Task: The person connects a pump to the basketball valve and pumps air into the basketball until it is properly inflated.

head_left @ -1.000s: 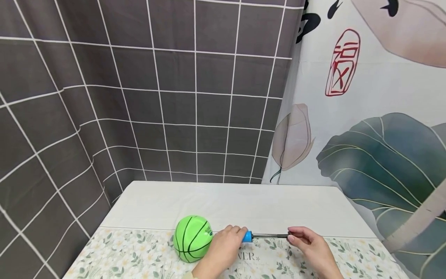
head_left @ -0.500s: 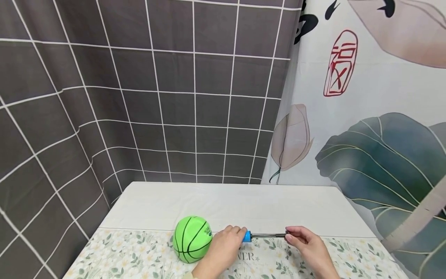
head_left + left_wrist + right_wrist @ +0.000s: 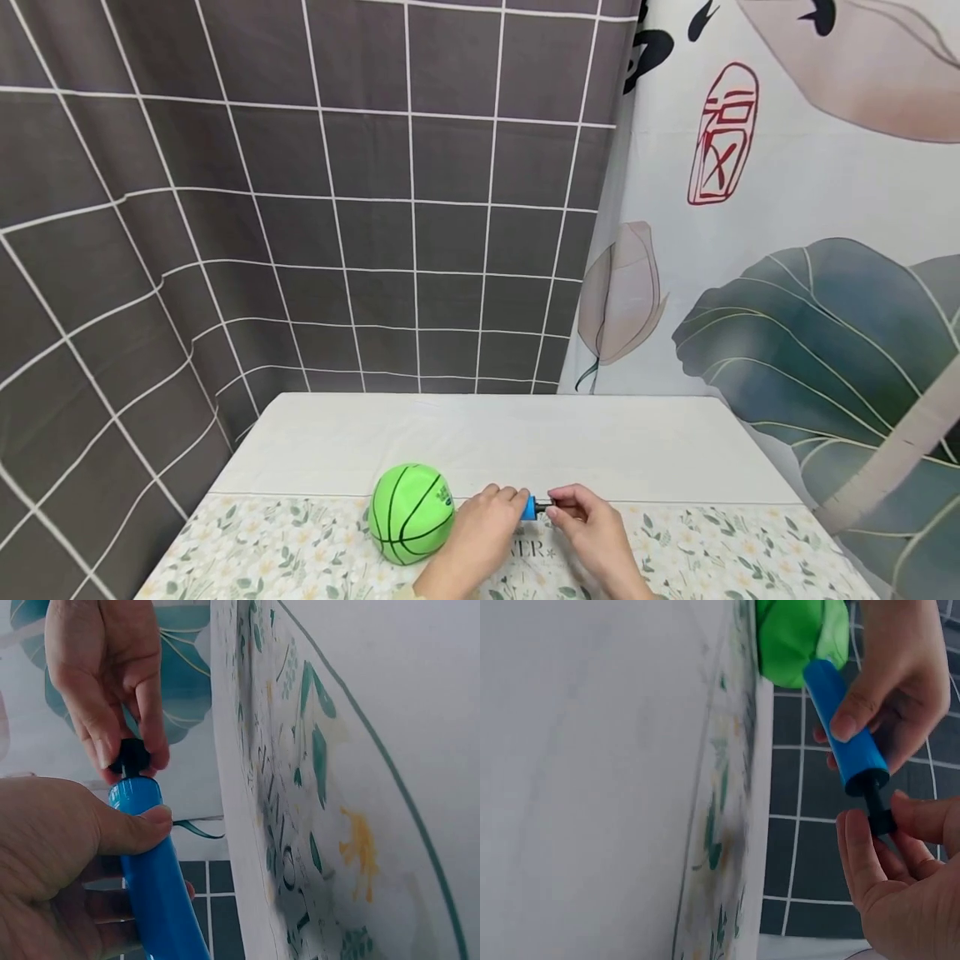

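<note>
A blue hand pump point(image 3: 161, 877) with a black plunger handle point(image 3: 882, 822) lies between both hands. My left hand point(image 3: 483, 527) grips the pump's blue barrel, thumb along its side. My right hand point(image 3: 592, 529) pinches the black handle, which now sits close to the barrel's end with a short bit of rod showing. Left of the left hand, a green ball point(image 3: 410, 513) with black basketball lines stands on the table. In the right wrist view the pump's far end overlaps the ball point(image 3: 799, 645). Whether pump and ball are joined I cannot tell.
The table has a white back part point(image 3: 480, 437) and a floral cloth point(image 3: 262, 542) toward the front. Behind it hangs a dark grid-patterned curtain point(image 3: 450, 242). At the right is a white curtain point(image 3: 675, 167) printed with leaves and flowers.
My right hand has moved left with the handle, sliding the pump's rod into the barrel. The left hand and ball have stayed nearly in place.
</note>
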A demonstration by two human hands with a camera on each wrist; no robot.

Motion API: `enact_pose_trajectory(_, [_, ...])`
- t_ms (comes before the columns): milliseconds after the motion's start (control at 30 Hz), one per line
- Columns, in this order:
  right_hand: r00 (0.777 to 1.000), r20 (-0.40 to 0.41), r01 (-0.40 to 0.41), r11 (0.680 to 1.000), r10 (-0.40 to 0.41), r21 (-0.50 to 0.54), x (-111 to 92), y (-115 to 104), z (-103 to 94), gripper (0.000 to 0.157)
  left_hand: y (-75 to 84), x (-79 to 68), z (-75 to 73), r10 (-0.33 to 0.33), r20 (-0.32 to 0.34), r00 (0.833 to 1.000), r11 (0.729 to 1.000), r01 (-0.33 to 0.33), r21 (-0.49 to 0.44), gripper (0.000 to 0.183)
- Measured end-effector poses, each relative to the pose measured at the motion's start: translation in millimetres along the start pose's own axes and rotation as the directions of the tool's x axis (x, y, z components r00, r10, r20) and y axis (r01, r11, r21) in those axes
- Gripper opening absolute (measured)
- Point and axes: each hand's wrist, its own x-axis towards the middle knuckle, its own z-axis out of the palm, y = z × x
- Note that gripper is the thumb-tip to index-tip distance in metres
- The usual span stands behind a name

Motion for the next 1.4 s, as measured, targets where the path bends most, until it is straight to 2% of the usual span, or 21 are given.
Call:
enact_pose_trajectory(100, [1.000, 0.007, 0.005, 1.000, -0.005, 0.008, -1, -1, 2.0, 0.021, -2.8, -1.4, 1.0, -0.003, 0.005, 1.000, 1.000, 0.004, -0.024, 0.038])
enact_pose_trajectory(200, [0.999, 0.010, -0.033, 0.998, 0.033, 0.044, 0, 0, -3.2, 0.022, -4.7, -1.5, 0.8, -0.009, 0.021, 1.000, 0.998, 0.010, -0.056, 0.040])
enact_pose_trajectory(333, [0.994, 0.007, -0.113, 0.991, 0.113, 0.065, 0, 6, -20.0, 0.024, -4.8, -2.7, -1.1, -0.020, 0.055, 0.998, 0.995, 0.025, -0.096, 0.042])
enact_pose_trajectory(533, [0.979, -0.007, -0.202, 0.977, 0.203, 0.067, 2, 18, -55.0, 0.030, -5.8, -4.6, 0.0, -0.010, 0.045, 0.999, 0.996, 0.014, -0.085, 0.041])
enact_pose_trajectory(733, [0.973, 0.017, -0.230, 0.971, 0.229, 0.072, 3, 24, -71.4, 0.034, -7.5, -5.9, 0.3, -0.007, 0.035, 0.999, 0.997, 0.010, -0.078, 0.039])
enact_pose_trajectory(933, [0.972, 0.011, -0.235, 0.968, 0.235, 0.085, 6, 23, -71.3, 0.036, -6.9, -3.9, -0.8, -0.023, 0.060, 0.998, 0.996, 0.029, -0.087, 0.044])
enact_pose_trajectory(1167, [0.975, -0.005, -0.220, 0.971, 0.221, 0.098, 4, 22, -66.4, 0.033, -5.7, -2.5, 0.7, -0.013, 0.060, 0.998, 0.997, 0.018, -0.075, 0.041])
enact_pose_trajectory(1300, [0.982, -0.033, -0.184, 0.980, 0.186, 0.073, 2, 18, -50.1, 0.029, -5.1, -2.1, 1.8, 0.001, 0.039, 0.999, 0.999, 0.001, -0.055, 0.039])
enact_pose_trajectory(1400, [0.991, -0.046, -0.120, 0.992, 0.122, 0.042, 0, 12, -31.3, 0.025, -3.6, -1.5, 1.7, 0.005, 0.027, 1.000, 0.999, -0.004, -0.036, 0.041])
